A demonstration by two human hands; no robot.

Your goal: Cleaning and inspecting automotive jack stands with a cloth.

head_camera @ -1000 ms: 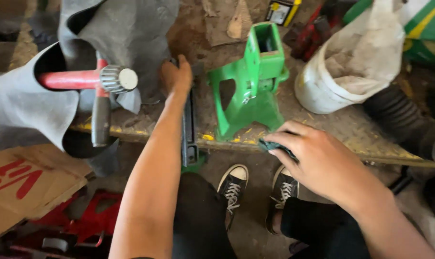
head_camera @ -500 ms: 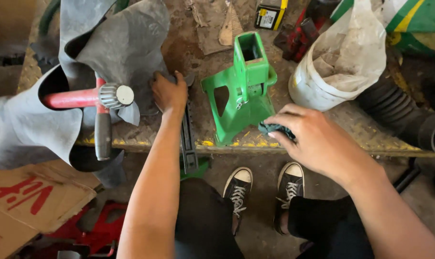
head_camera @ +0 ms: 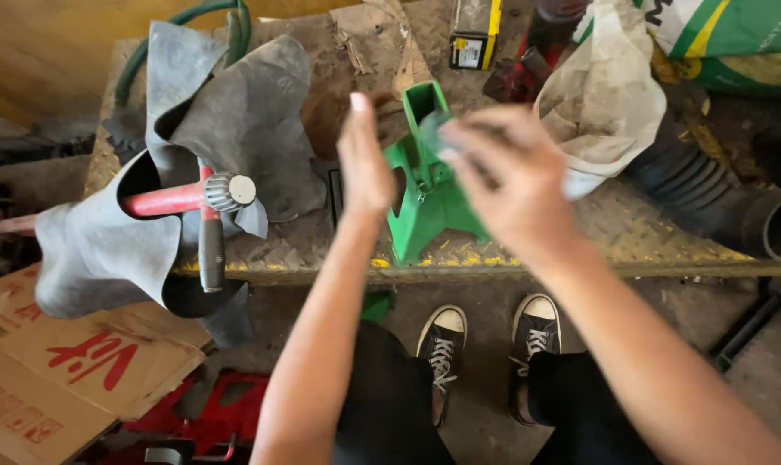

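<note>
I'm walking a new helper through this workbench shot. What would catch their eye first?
Probably the bright green metal stand at the bench's middle, half hidden behind the raised left hand and the blurred right hand, which seems to pinch something small and dark. Next, the grey rubber inner tube draped at left, with a red-handled tool poking through it.

Left hand: my left hand point(head_camera: 365, 159) has left the worktop point(head_camera: 632, 228), where it rested by the black bar, and is now raised, open and flat, palm turned inward.
Right hand: my right hand point(head_camera: 507, 176) has lifted off the worktop edge and now hangs blurred over the green metal stand point(head_camera: 429, 202).
Small dark green piece point(head_camera: 433, 129): came up with my right hand's fingers.
</note>
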